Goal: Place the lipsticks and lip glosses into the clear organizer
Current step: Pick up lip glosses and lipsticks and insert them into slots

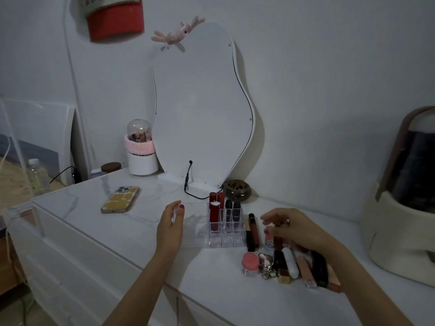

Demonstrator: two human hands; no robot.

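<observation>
A glossy white tabletop [98, 234] is seen from above, with a wavy-edged white mirror [202, 109] propped against the wall behind it. The clear organizer [224, 234], a hard transparent plastic block of small square cells, is set near the middle; tall red lipsticks [214, 214] and two dark-capped lipsticks [232, 211] are already stood upright in its rear cells, while the front cells appear empty. To its right a loose cluster of tubes is laid flat on the tabletop, their long axes running roughly away from the viewer: a slim brown lip gloss [254, 229] just beside the organizer's right wall, a white rounded tube [290, 262], a pale pink gloss [304, 270] and a black tube [319, 268], with a small round pink pot [250, 264] at the near left of the group. The right hand [299, 231] is held over this cluster, fingers curled loosely, and whether anything is held in its grip cannot be told because of blur. The left hand [170, 228] is held open and empty against the organizer's left side, apparently steadying it. The remaining tubes are judged nearer the right hand, and the organizer lies to the left of that hand.
</observation>
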